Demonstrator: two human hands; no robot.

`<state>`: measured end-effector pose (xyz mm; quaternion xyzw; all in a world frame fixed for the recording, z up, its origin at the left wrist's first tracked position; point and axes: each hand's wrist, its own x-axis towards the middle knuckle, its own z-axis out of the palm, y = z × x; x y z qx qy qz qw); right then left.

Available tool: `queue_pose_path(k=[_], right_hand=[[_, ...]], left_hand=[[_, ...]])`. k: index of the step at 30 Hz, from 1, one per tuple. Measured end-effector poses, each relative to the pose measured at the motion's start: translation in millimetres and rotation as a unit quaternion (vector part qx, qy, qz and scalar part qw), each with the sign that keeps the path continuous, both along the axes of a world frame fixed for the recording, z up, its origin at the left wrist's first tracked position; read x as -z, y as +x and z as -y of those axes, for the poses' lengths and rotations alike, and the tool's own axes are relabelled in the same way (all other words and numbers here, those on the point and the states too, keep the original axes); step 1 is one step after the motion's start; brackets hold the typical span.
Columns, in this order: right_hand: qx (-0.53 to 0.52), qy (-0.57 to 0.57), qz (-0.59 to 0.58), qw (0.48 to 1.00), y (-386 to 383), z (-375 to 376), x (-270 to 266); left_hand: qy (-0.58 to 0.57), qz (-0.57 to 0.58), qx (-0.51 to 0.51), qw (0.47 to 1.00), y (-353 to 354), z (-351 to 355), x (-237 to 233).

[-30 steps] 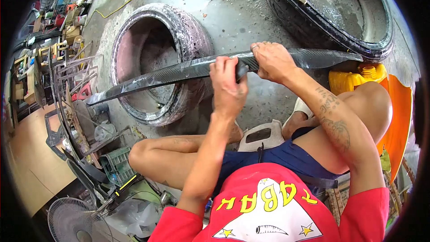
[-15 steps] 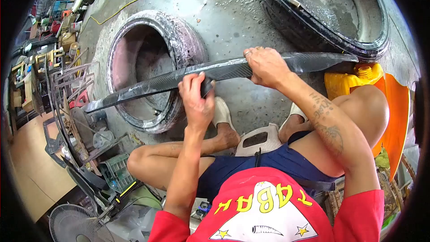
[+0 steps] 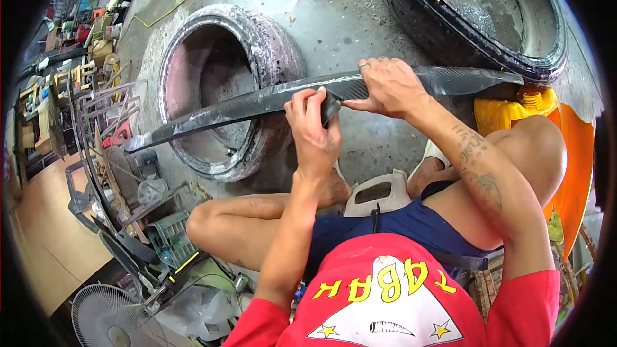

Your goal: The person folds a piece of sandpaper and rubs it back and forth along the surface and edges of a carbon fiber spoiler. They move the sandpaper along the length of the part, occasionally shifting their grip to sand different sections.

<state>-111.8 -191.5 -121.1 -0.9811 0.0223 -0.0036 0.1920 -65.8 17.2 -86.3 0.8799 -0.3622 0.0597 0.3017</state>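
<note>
A long carbon-fibre strip, with a visible weave and whitish smears, runs across the view over the two tyres. My right hand is closed round it right of the middle, thumb stretched along the near side. In my left hand a small dark folded piece, looking like sandpaper, is pinched against the strip's near edge. Its far side is hidden by my fingers. The two hands are close together, the left one just left of the right thumb.
One worn tyre lies under the strip's left part; another tyre is at upper right. A yellow jug and an orange panel sit by my right knee. Lower left are a fan and a green crate.
My left hand has slid right along the strip with the dark piece, up to my right hand. The right thumb now points toward it. The view has shifted slightly.
</note>
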Motion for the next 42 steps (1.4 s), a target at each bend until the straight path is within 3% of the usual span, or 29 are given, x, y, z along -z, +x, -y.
queue_pose_path(k=[2, 5, 9, 13, 17, 20, 21, 24, 26, 29, 33, 37, 42], right_hand=[[-0.001, 0.014, -0.002, 1.0, -8, -5, 2], [0.006, 0.038, 0.031, 0.999, 0, 0, 7], [0.001, 0.03, 0.027, 0.999, 0, 1, 2], [0.003, 0.03, 0.013, 0.999, -1, 0, 3], [0.0, 0.029, 0.02, 0.999, -2, 1, 4], [0.0, 0.025, 0.023, 0.999, -2, 1, 5], [0.002, 0.025, 0.025, 0.999, -3, 1, 7], [0.003, 0.026, 0.049, 0.998, -5, -1, 9], [0.001, 0.039, 0.002, 0.999, -1, 1, 3], [0.002, 0.03, 0.006, 1.0, -1, 1, 1], [0.002, 0.042, 0.003, 0.999, -2, 1, 1], [0.003, 0.034, -0.003, 0.999, -1, 2, 4], [0.005, 0.045, 0.006, 0.999, -1, 1, 0]], left_hand=[[0.022, 0.004, 0.031, 0.999, 18, -12, -4], [0.018, 0.04, -0.063, 0.997, 39, -24, 6], [0.024, 0.018, -0.008, 1.0, 3, -7, -5], [0.015, 0.035, -0.048, 0.998, 36, -21, -3], [0.021, 0.037, -0.019, 0.999, 3, -7, -2], [0.024, 0.035, -0.029, 0.999, 32, -24, -1], [0.018, 0.033, -0.073, 0.997, 34, -26, 3], [0.033, 0.047, -0.05, 0.997, 2, -3, -1], [0.019, 0.033, -0.031, 0.999, 6, -8, -5], [0.014, 0.013, -0.091, 0.996, 31, -23, 2], [0.018, 0.022, -0.031, 0.999, -2, -2, -5], [0.024, 0.017, -0.104, 0.994, 33, -21, -3], [0.007, 0.022, -0.034, 0.999, -1, -4, -6]])
